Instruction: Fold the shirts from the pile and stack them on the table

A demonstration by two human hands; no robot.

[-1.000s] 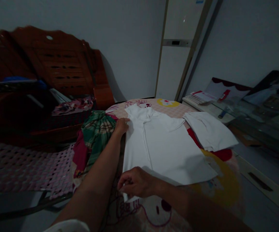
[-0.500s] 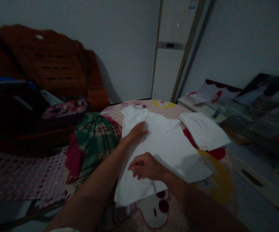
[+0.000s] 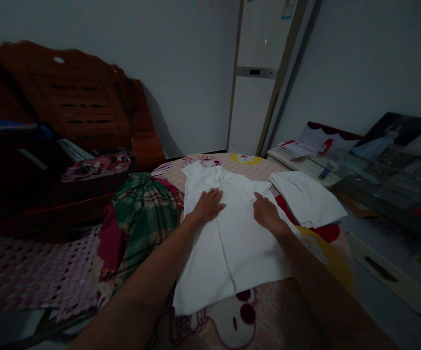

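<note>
A white short-sleeved shirt (image 3: 244, 248) lies spread on a round table, its collar at the far end and a seam or placket line running down it. On its left upper part, my left hand (image 3: 208, 205) rests flat with the fingers stretched out. My right hand (image 3: 266, 213) is over the right side of the shirt, just below the right sleeve. Its index finger points toward that sleeve and the other fingers are partly curled. Nothing shows in either hand. Whether the right fingertips touch the cloth is hard to make out.
Folded white cloth (image 3: 308, 199) lies right of the shirt on the patterned tablecloth (image 3: 228, 321). A green plaid garment (image 3: 146, 209) is heaped at the left edge. Beyond are a woven pink seat (image 3: 31, 272), a wooden bench (image 3: 82, 107) and a glass-topped cabinet (image 3: 363, 170).
My right hand has moved from the shirt's lower middle, away from me and right, to near the right sleeve. My left hand has stayed on the shirt. The hem at the right has shifted.
</note>
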